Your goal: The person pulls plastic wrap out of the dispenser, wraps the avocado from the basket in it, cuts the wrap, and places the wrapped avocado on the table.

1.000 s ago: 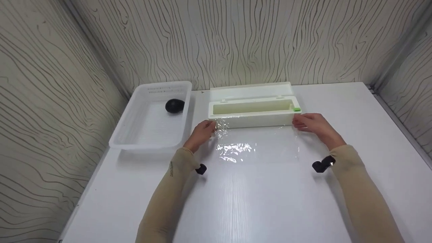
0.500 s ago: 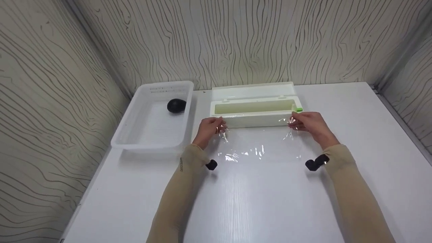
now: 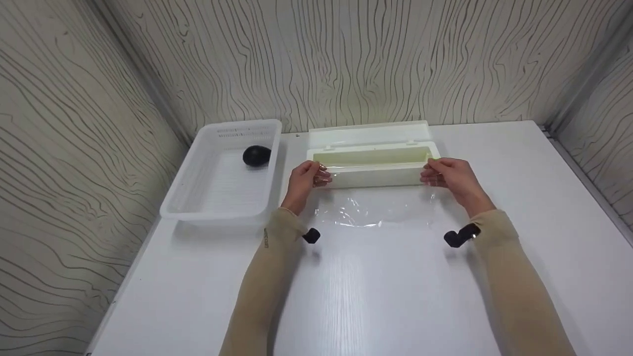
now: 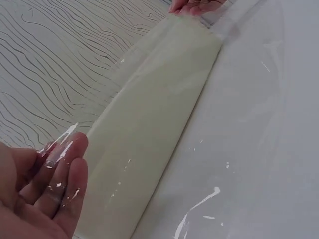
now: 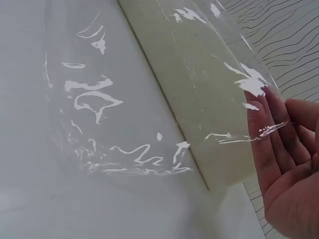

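A sheet of clear plastic wrap [image 3: 366, 210] hangs in front of a long white wrap dispenser box [image 3: 378, 176], its free end reaching over the white table. With thumb and forefinger my left hand [image 3: 301, 184] pinches the sheet's upper left corner. The upper right corner is pinched by my right hand [image 3: 457, 179]. Both hands are at the box's front edge, lifting the wrap's edge near its top. In the right wrist view the plastic wrap [image 5: 94, 104] drapes over the fingers [image 5: 271, 144]. The box's lid [image 3: 371, 132] stands open at the back.
Left of the box is a white plastic basket [image 3: 217, 216], with a dark rounded object [image 3: 256, 155] inside against its right wall. A wood-patterned wall [image 3: 356, 59] rises directly behind the box. Black wrist cameras [image 3: 311, 236] jut from both sleeves.
Both hands have come from the box's lower front corners and risen toward its top edge, now pinching the wrap's corners. The wrap's free end has drawn back slightly toward the box.
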`<state>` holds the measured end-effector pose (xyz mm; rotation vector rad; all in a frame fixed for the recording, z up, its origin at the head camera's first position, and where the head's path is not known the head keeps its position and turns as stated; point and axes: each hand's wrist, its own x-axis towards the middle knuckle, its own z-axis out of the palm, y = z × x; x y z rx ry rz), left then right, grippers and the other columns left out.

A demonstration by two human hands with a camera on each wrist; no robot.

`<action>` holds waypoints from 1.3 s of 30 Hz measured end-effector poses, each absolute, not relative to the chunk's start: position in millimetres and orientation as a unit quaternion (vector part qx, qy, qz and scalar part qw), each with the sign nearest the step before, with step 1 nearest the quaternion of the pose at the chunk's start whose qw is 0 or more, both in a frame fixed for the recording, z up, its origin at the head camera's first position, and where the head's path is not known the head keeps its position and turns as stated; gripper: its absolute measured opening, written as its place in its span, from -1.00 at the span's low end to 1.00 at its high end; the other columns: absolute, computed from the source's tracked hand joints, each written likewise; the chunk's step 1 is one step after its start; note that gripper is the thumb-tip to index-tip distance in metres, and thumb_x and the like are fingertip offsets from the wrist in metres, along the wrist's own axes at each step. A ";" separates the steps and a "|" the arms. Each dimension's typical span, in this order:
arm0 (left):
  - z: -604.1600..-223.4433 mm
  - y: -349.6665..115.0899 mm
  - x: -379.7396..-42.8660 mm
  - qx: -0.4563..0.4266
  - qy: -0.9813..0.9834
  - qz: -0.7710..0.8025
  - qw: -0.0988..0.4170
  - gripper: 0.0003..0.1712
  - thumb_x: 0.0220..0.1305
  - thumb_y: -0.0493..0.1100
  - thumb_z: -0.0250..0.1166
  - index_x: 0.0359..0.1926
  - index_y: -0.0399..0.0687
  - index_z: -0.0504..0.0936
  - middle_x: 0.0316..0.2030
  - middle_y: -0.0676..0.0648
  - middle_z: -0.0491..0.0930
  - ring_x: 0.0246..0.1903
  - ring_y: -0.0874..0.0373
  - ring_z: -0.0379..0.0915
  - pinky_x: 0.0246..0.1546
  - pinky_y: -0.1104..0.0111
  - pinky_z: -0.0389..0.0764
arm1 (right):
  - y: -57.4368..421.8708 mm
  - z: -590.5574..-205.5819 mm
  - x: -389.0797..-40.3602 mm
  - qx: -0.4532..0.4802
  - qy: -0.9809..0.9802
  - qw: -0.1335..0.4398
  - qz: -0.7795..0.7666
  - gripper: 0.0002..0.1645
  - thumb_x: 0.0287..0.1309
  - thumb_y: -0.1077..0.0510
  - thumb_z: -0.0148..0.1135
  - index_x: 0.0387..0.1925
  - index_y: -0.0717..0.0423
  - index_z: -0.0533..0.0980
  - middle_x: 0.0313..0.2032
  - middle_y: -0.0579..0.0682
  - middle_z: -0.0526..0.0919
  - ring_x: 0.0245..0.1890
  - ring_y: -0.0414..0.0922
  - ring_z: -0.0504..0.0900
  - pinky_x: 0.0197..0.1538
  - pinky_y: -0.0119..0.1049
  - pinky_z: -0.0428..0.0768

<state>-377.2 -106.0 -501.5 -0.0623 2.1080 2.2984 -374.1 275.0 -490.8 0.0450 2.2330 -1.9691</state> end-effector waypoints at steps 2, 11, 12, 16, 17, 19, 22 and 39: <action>-498.4 -105.0 -379.3 -0.027 0.677 0.735 0.010 -0.70 0.62 -0.15 0.08 -0.11 -0.30 0.62 -0.25 -0.16 0.73 -0.36 0.17 0.75 -0.17 0.32 0.77 | 274.7 -489.0 -375.0 0.015 0.745 0.078 -0.663 -0.45 0.55 -0.06 0.12 0.13 0.41 0.47 -0.38 -0.21 0.79 -0.29 -0.29 0.80 -0.11 -0.43 0.75; -488.7 -103.6 -388.1 -0.043 0.676 0.735 0.005 -0.65 0.62 -0.11 0.09 -0.04 -0.39 0.55 -0.19 -0.15 0.70 -0.37 0.16 0.75 -0.15 0.31 0.79 | 269.3 -476.9 -375.7 0.029 0.733 0.082 -0.674 -0.43 0.57 -0.03 0.07 0.23 0.42 0.41 -0.34 -0.24 0.77 -0.34 -0.31 0.75 -0.15 -0.47 0.73; -487.7 -103.0 -388.7 -0.042 0.673 0.739 0.005 -0.64 0.63 -0.11 0.08 -0.03 -0.41 0.55 -0.18 -0.16 0.69 -0.38 0.17 0.75 -0.15 0.31 0.79 | 269.9 -479.1 -378.4 0.029 0.733 0.077 -0.676 -0.43 0.57 -0.05 0.07 0.23 0.41 0.41 -0.34 -0.26 0.78 -0.35 -0.32 0.75 -0.16 -0.47 0.72; -485.0 -101.5 -390.9 -0.043 0.661 0.749 0.001 -0.65 0.63 -0.10 0.07 0.00 -0.35 0.57 -0.18 -0.14 0.68 -0.40 0.18 0.74 -0.15 0.31 0.79 | 267.6 -478.4 -383.5 0.027 0.719 0.062 -0.692 -0.45 0.54 -0.06 0.10 0.17 0.37 0.43 -0.33 -0.25 0.80 -0.39 -0.31 0.75 -0.21 -0.47 0.72; -484.3 -101.4 -391.4 -0.043 0.662 0.748 0.000 -0.65 0.63 -0.09 0.07 0.01 -0.34 0.58 -0.16 -0.15 0.69 -0.39 0.18 0.74 -0.15 0.32 0.79 | 266.7 -477.2 -383.8 0.026 0.718 0.060 -0.693 -0.45 0.54 -0.07 0.10 0.17 0.37 0.43 -0.32 -0.26 0.80 -0.39 -0.31 0.75 -0.21 -0.47 0.72; -482.9 -101.6 -392.1 -0.039 0.665 0.746 -0.004 -0.62 0.63 -0.07 0.07 0.04 -0.35 0.57 -0.12 -0.19 0.69 -0.39 0.19 0.74 -0.16 0.33 0.79 | 264.9 -474.2 -384.0 0.026 0.715 0.056 -0.696 -0.46 0.55 -0.06 0.08 0.18 0.37 0.42 -0.31 -0.25 0.81 -0.38 -0.29 0.76 -0.21 -0.46 0.72; -479.9 -101.5 -393.4 -0.028 0.665 0.746 -0.009 -0.58 0.63 -0.05 0.06 0.07 -0.38 0.56 -0.09 -0.24 0.68 -0.38 0.18 0.74 -0.16 0.34 0.79 | 262.8 -469.6 -383.7 0.026 0.715 0.049 -0.697 -0.49 0.58 -0.03 0.04 0.18 0.36 0.42 -0.31 -0.27 0.81 -0.40 -0.27 0.76 -0.22 -0.46 0.72; -453.0 -100.7 -397.5 -0.014 0.675 0.738 -0.010 -0.62 0.65 -0.01 0.02 0.05 -0.21 0.60 0.12 -0.25 0.67 -0.49 0.19 0.72 -0.36 0.43 0.76 | 260.2 -454.0 -387.0 0.030 0.701 0.009 -0.712 -0.63 0.54 -0.08 0.08 0.03 0.14 0.48 -0.19 -0.30 0.80 -0.69 -0.33 0.36 -0.56 -0.52 0.51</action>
